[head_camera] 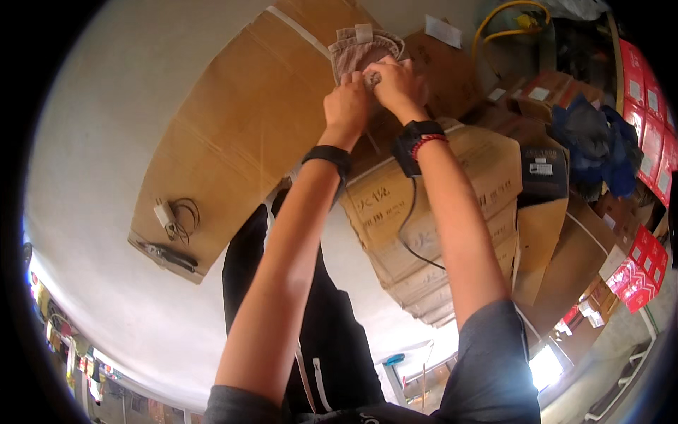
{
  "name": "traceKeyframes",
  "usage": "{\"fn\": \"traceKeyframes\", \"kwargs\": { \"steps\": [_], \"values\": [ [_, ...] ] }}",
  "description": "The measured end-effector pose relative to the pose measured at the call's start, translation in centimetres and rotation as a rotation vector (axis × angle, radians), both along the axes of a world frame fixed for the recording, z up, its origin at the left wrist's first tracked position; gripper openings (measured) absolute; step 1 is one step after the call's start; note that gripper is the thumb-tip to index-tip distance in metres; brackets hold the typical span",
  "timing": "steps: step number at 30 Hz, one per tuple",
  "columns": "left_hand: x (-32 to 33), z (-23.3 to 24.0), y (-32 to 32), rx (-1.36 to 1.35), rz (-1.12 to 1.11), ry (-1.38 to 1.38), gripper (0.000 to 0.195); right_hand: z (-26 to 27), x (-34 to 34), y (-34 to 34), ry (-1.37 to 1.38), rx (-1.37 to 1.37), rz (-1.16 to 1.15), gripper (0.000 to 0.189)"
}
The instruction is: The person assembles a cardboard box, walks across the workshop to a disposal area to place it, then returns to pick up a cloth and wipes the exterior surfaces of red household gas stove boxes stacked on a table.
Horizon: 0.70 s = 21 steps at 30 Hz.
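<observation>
A pinkish-beige cloth item (363, 53) with a pale tag lies at the top middle, on the far part of a large cardboard surface (228, 122). Both my hands are at its near edge, close beside each other. My left hand (347, 106) has its fingers curled on the cloth. My right hand (394, 85) pinches a bunched part of it between thumb and fingers. Some of the cloth is hidden behind the hands.
A white plug adapter (165, 213) with a coiled cable and pruning shears (168, 256) lie on the cardboard's near left end. Stacked cartons (434, 201) stand at the right, with dark blue fabric (598, 143) and red boxes (641, 265) beyond. A yellow hose (484, 32) curves at the upper right.
</observation>
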State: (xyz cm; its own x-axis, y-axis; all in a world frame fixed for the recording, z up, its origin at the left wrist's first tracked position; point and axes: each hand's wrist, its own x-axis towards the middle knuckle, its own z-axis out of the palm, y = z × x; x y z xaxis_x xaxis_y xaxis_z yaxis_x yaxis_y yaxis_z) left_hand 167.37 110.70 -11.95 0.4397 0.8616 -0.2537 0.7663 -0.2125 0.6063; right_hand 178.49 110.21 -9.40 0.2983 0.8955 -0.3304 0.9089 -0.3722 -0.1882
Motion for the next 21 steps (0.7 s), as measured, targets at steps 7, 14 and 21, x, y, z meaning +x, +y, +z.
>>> {"fn": "traceKeyframes", "kwargs": {
  "steps": [7, 14, 21],
  "values": [
    [-15.8, 7.0, -8.6, -0.236, -0.187, 0.117, 0.049, 6.5, -13.5, -10.7, 0.25, -0.2, -0.064, 0.022],
    [-29.6, 16.6, -12.6, -0.018, -0.378, 0.215, 0.031, 12.3, -26.5, -18.2, 0.615, -0.067, -0.089, 0.036],
    [-28.1, 21.4, -15.1, -0.209, -0.191, -0.129, 0.069, 20.5, -26.1, -22.1, 0.398, -0.03, -0.305, 0.04]
  ]
}}
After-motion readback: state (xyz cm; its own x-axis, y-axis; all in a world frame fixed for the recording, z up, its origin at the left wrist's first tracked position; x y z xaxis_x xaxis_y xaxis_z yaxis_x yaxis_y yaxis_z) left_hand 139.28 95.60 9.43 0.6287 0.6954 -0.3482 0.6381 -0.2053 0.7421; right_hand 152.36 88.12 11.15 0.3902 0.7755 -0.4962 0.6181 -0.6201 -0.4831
